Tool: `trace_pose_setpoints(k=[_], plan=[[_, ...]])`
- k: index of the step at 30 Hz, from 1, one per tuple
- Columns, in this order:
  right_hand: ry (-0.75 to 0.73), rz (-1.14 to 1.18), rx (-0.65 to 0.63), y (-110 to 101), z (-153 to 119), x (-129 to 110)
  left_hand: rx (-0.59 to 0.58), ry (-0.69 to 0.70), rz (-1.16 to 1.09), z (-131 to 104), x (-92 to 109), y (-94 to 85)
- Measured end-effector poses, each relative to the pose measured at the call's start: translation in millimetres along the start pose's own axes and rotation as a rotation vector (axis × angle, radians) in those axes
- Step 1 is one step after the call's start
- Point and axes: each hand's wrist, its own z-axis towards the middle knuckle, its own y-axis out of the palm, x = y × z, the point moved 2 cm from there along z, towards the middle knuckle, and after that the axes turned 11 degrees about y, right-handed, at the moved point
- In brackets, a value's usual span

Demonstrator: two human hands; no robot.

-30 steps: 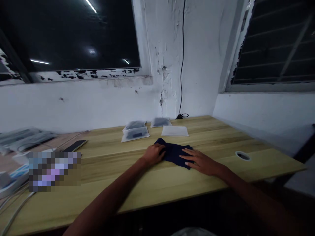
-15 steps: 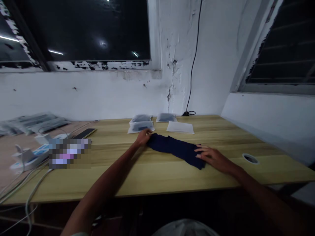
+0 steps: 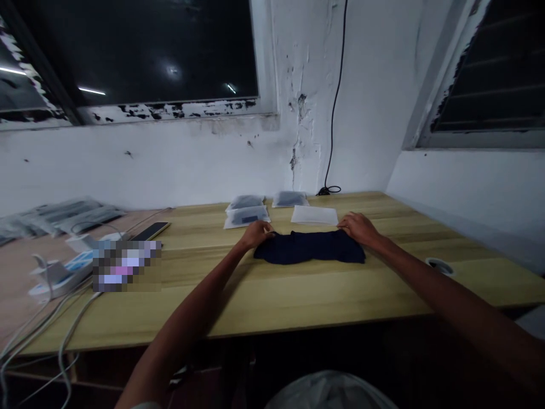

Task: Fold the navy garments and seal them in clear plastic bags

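A folded dark navy cloth (image 3: 310, 248) lies lengthwise across the wooden table; its exact kind does not show. My left hand (image 3: 256, 234) pinches its upper left corner, with fingers closed. At the upper right corner, my right hand (image 3: 356, 226) has its fingertips pressed together on the cloth's edge. Just beyond the cloth lies a flat white pouch (image 3: 314, 215), close to the right fingertips. Behind my left hand are filled frosted pouches, the nearer one (image 3: 238, 217) showing something dark inside.
Another filled pouch (image 3: 290, 199) lies near the wall. To the left are a power strip (image 3: 63, 278) with trailing cables, a phone (image 3: 151, 231) and a stack of grey packages (image 3: 63, 215). A round cable hole (image 3: 440, 266) is at the right. A black cord (image 3: 334, 122) hangs down the wall.
My right hand has moved up and away from me, from lying over the cloth's right end to its far corner. The cloth's right end has swung up, so it lies straighter.
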Motion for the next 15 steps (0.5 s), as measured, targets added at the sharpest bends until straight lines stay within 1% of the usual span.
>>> trace_pose_setpoints(k=[2,4,7,10,12,15], plan=[[-0.063,0.028,-0.017,2,-1,2,-0.002,0.054,-0.086,1,5,-0.9],[-0.077,0.067,-0.068,8,-3,8,-0.052,0.103,-0.216,0,11,1.0],[-0.025,0.11,-0.148,17,-3,20,-0.195,0.154,-0.317,-5,21,7.3],[-0.024,0.126,-0.221,20,4,29,-0.347,0.174,-0.3,-12,32,14.0],[-0.059,0.098,-0.194,17,9,31,-0.379,0.203,-0.336,-15,41,16.0],[-0.104,0.06,-0.061,3,12,27,-0.325,0.238,-0.447,-19,59,14.2]])
